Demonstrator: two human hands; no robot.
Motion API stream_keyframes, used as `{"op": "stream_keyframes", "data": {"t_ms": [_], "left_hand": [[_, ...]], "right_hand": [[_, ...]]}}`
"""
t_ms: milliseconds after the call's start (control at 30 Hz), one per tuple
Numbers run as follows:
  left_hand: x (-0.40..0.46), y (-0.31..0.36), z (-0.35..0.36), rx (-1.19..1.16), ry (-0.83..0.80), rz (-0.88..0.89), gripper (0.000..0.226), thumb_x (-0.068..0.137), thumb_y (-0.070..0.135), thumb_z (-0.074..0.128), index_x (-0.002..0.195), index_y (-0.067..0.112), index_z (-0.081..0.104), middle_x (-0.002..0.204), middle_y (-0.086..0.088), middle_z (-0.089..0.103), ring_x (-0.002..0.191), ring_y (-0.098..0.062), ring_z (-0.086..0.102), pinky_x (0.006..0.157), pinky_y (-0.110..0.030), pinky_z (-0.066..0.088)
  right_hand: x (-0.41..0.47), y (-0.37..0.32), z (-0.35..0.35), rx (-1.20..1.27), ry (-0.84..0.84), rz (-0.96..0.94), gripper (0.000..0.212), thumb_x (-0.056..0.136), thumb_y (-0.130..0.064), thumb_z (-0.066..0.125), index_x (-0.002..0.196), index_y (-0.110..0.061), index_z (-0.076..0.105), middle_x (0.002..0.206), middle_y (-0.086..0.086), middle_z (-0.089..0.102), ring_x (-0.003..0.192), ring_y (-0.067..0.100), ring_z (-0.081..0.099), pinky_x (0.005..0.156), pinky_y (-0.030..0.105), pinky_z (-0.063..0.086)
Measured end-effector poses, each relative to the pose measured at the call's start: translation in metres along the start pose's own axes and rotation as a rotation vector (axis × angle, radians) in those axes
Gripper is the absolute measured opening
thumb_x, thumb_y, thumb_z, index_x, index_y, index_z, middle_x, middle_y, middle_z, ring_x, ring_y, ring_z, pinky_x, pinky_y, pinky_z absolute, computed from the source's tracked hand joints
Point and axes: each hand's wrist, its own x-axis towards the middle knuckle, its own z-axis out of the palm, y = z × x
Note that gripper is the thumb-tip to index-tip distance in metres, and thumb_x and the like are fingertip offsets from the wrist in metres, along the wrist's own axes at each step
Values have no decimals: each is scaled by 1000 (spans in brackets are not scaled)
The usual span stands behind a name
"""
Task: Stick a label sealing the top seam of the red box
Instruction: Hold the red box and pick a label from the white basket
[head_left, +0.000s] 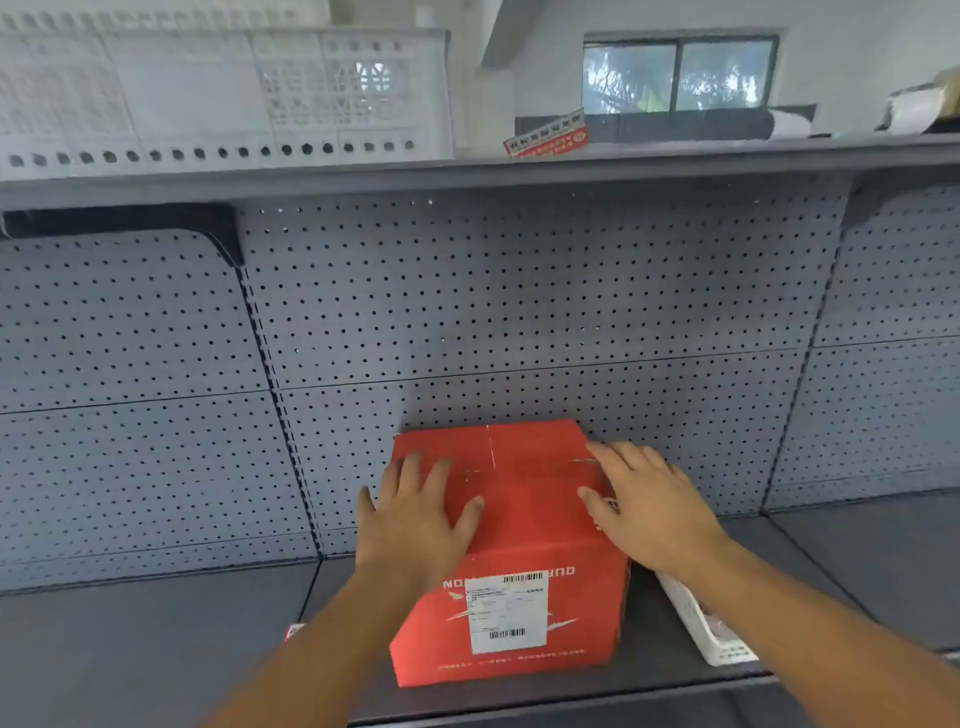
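A red box (524, 499) stands on the grey shelf (156, 639) against the pegboard back wall. A white shipping label (508, 613) with barcodes is stuck on its front face. The top seam (491, 449) runs front to back across the closed flaps. My left hand (415, 519) lies flat on the left part of the top, fingers spread. My right hand (649, 499) rests palm down on the right top edge, fingers apart. Neither hand holds anything.
A white plastic basket (701, 629) lies on the shelf just right of the box, partly under my right forearm. A small red-and-white tag (294, 631) peeks out at my left forearm. White crates (223, 93) and a red sign (546, 136) sit on the upper shelf.
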Motion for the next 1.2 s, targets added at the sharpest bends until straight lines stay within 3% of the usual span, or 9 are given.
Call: {"op": "stream_keyframes", "data": {"t_ms": [233, 400, 633, 767, 967, 1200], "left_hand": [[13, -18, 24, 37, -2, 66, 68, 88, 75, 20, 145, 40, 33, 157, 5, 27, 147, -23, 16, 118, -61, 16], [15, -20, 34, -14, 22, 65, 65, 89, 71, 26, 144, 37, 38, 156, 9, 35, 149, -22, 19, 117, -57, 25], [10, -20, 37, 6, 39, 69, 65, 92, 68, 27, 146, 34, 40, 157, 9, 38, 147, -18, 24, 115, -53, 28], [9, -20, 39, 5, 55, 60, 63, 93, 67, 28, 146, 35, 40, 157, 10, 38, 147, -17, 23, 115, -51, 27], [9, -20, 39, 11, 48, 50, 66, 91, 68, 23, 147, 36, 39, 158, 12, 37, 149, -16, 21, 116, -50, 26], [9, -20, 40, 14, 49, 40, 66, 91, 69, 24, 146, 37, 39, 157, 14, 37, 149, -15, 22, 116, -50, 27]], "right_hand": [[3, 5, 20, 61, -8, -40, 52, 98, -54, 43, 146, -32, 43, 143, -8, 52, 131, 17, 45, 107, 43, 42], [0, 7, 30, 140, -17, -77, 56, 94, -60, 44, 139, -27, 54, 139, -11, 56, 127, 13, 48, 107, 39, 44], [-8, 36, 28, 254, -132, -194, 51, 84, -66, 61, 124, -35, 66, 126, -25, 56, 121, -2, 44, 105, 19, 35], [-6, 48, 29, 352, -148, -197, 41, 82, -58, 72, 117, -38, 69, 123, -28, 58, 124, 1, 46, 103, 12, 30], [1, 53, 29, 372, -145, -217, 33, 80, -53, 77, 109, -38, 74, 118, -26, 62, 119, 4, 51, 105, 26, 39], [8, 52, 23, 310, -151, -267, 32, 82, -56, 72, 106, -34, 76, 114, -25, 64, 116, 4, 51, 103, 26, 39]]}}
